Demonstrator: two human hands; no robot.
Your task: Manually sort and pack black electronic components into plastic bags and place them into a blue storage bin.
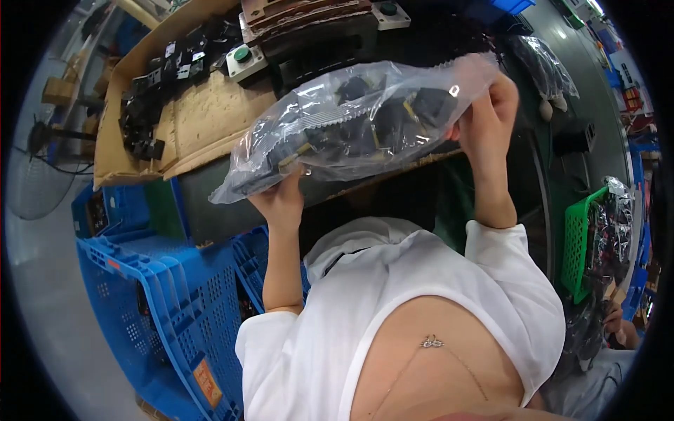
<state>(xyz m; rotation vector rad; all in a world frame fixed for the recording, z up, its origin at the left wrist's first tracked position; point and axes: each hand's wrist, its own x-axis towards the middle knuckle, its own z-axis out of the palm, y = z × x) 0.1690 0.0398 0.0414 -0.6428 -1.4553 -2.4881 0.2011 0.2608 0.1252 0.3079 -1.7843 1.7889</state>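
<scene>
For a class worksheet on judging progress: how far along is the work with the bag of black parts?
Done: some black parts already lie in the cardboard tray. In hand: the left hand holds the clear bag from below and the right hand grips its far end, lifted over the bench. Left: the bag looks full of dark parts, so its contents are not yet out.

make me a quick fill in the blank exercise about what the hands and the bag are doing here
1. Both hands hold up a clear plastic ____ of small black parts.
2. The left hand grips its lower edge; the right hand grips its ____ end.
3. Below the left arm stand stacked plastic crates coloured ____.
4. At the right edge sits a basket coloured ____.

Missing words: bag; upper; blue; green
</scene>
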